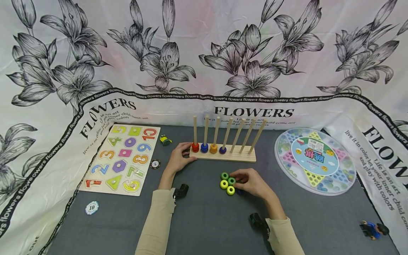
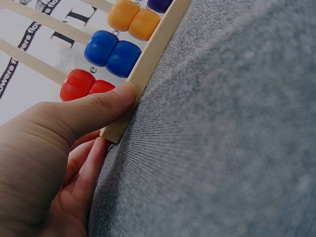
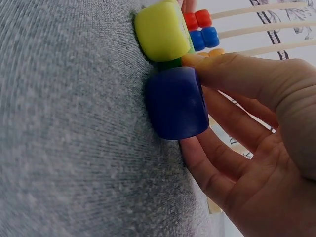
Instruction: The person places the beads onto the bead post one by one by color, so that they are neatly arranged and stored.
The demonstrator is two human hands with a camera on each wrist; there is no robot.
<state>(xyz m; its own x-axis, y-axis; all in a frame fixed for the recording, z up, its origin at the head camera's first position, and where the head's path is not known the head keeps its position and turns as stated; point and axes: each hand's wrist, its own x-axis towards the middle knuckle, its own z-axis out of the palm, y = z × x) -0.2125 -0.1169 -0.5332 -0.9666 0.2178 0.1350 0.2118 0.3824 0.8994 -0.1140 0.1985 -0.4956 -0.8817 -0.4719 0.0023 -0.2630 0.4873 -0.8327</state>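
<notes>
A wooden peg stand [image 1: 240, 156] has several upright pegs, with red beads [image 1: 195, 147], blue beads [image 1: 204, 148], orange beads [image 1: 213, 148] and a dark blue bead [image 1: 222, 150] on the left ones. My left hand [image 1: 179, 157] grips the left end of its base, thumb on the front edge. On the cloth, my right hand [image 1: 251, 181] pinches a green bead [image 1: 231, 181] between thumb and fingers. Beside it lie another green bead [image 1: 224, 176] and two yellow beads [image 1: 224, 184]. A loose dark blue bead [image 3: 177, 103] sits near the thumb, mostly hidden under the hand in the head view.
A number-and-shape puzzle board [image 1: 124, 159] lies left, a round board-game box [image 1: 315, 161] right. Around them are a small green-yellow toy [image 1: 165, 140], a dark chip [image 1: 155, 164], a white-blue chip [image 1: 92, 208] and a small figure [image 1: 373, 229]. Floral cloth borders the grey surface.
</notes>
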